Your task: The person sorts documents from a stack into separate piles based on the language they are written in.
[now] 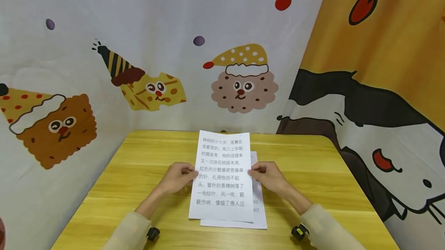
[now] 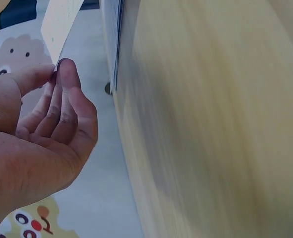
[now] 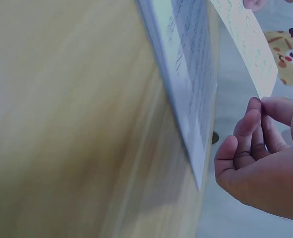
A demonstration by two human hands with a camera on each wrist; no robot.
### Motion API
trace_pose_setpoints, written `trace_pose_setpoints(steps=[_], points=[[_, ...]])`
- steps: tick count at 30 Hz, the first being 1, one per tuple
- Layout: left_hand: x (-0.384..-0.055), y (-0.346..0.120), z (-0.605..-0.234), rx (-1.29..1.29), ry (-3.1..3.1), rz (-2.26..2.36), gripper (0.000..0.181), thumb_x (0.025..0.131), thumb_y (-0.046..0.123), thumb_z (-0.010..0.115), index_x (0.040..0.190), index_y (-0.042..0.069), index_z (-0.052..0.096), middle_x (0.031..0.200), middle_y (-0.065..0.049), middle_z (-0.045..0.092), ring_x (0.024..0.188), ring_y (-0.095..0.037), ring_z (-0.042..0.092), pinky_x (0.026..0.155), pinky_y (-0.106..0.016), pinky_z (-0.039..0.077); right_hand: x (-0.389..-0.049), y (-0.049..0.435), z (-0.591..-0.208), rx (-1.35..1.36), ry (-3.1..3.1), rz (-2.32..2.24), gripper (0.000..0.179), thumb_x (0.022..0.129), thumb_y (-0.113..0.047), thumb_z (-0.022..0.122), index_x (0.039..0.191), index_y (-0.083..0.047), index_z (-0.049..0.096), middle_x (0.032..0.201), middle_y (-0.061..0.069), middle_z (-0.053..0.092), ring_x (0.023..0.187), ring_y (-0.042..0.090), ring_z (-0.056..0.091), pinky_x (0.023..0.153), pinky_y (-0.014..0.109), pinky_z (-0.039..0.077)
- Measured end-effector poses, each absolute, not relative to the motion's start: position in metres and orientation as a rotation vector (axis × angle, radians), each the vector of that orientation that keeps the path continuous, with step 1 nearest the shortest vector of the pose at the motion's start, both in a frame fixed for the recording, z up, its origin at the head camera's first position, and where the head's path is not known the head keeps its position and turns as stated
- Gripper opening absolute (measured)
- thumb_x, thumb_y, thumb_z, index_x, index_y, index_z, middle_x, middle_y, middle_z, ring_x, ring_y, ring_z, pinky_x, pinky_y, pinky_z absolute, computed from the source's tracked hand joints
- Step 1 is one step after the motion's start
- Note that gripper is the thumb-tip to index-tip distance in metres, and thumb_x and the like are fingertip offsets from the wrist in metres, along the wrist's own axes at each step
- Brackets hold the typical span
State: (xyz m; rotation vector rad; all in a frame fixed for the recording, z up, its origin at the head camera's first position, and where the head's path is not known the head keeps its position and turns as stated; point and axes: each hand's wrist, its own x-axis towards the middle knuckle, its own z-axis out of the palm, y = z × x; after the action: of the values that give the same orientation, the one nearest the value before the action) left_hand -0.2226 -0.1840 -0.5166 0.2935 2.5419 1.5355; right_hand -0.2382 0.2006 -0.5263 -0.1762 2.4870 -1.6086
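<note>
A white sheet of paper (image 1: 222,176) printed with Chinese text is held up over the table by both hands. My left hand (image 1: 178,177) pinches its left edge between thumb and fingers. On the opposite edge my right hand (image 1: 269,176) pinches it the same way; the right wrist view shows the sheet (image 3: 250,49) raised off the tabletop. Beneath it lies a stack of printed paper (image 1: 259,211), mostly hidden in the head view, with bits of English letters showing at its right side. The right wrist view shows more of this stack (image 3: 193,89), lying flat.
The yellow wood-grain table (image 1: 139,157) reaches back to a white curtain (image 1: 167,10) printed with cartoon food faces. An orange curtain with a large cartoon animal (image 1: 382,107) hangs at the right. Small black devices sit on both wrists.
</note>
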Motion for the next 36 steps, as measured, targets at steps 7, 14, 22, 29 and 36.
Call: trace_pose_setpoints(steps=[7, 14, 22, 29, 36], points=[[-0.221, -0.207, -0.516, 0.229, 2.609, 1.521, 0.016, 0.108, 0.018, 0.077, 0.111, 0.003, 0.083, 0.098, -0.011, 0.084, 0.085, -0.030, 0.079, 0.067, -0.035, 0.063, -0.240, 0.174, -0.520, -0.213, 2.499, -1.579, 0.006, 0.101, -0.014, 0.083, 0.106, -0.010, 0.085, 0.101, 0.006, 0.081, 0.089, 0.019, 0.067, 0.075, 0.024, 0.055], [-0.220, -0.230, -0.515, 0.177, 2.643, 1.504, 0.015, 0.109, 0.019, 0.075, 0.110, 0.006, 0.083, 0.094, -0.008, 0.082, 0.084, -0.027, 0.074, 0.063, -0.030, 0.058, -0.244, 0.151, -0.521, -0.318, 2.465, -1.613, 0.010, 0.099, -0.010, 0.085, 0.107, -0.006, 0.084, 0.101, 0.009, 0.084, 0.087, 0.017, 0.070, 0.078, 0.022, 0.057], [-0.213, -0.260, -0.515, 0.082, 2.745, 1.429, 0.019, 0.110, 0.018, 0.075, 0.117, 0.003, 0.081, 0.105, -0.012, 0.084, 0.088, -0.021, 0.072, 0.067, -0.027, 0.056, -0.249, 0.113, -0.526, -0.418, 2.475, -1.563, 0.009, 0.098, -0.014, 0.086, 0.105, -0.008, 0.084, 0.095, 0.005, 0.082, 0.085, 0.014, 0.070, 0.076, 0.022, 0.058], [-0.210, -0.281, -0.516, 0.029, 2.799, 1.370, 0.023, 0.109, 0.018, 0.076, 0.121, -0.001, 0.080, 0.108, -0.014, 0.083, 0.090, -0.018, 0.071, 0.065, -0.027, 0.056, -0.251, 0.082, -0.530, -0.451, 2.481, -1.547, 0.009, 0.098, -0.013, 0.086, 0.104, -0.007, 0.084, 0.094, 0.005, 0.081, 0.083, 0.013, 0.071, 0.074, 0.021, 0.060], [-0.204, -0.301, -0.517, -0.019, 2.837, 1.298, 0.026, 0.109, 0.016, 0.075, 0.124, -0.004, 0.078, 0.111, -0.017, 0.082, 0.091, -0.018, 0.072, 0.066, -0.027, 0.058, -0.252, 0.057, -0.536, -0.422, 2.460, -1.523, 0.011, 0.098, -0.016, 0.086, 0.106, -0.008, 0.083, 0.094, 0.003, 0.080, 0.081, 0.013, 0.071, 0.072, 0.023, 0.060]])
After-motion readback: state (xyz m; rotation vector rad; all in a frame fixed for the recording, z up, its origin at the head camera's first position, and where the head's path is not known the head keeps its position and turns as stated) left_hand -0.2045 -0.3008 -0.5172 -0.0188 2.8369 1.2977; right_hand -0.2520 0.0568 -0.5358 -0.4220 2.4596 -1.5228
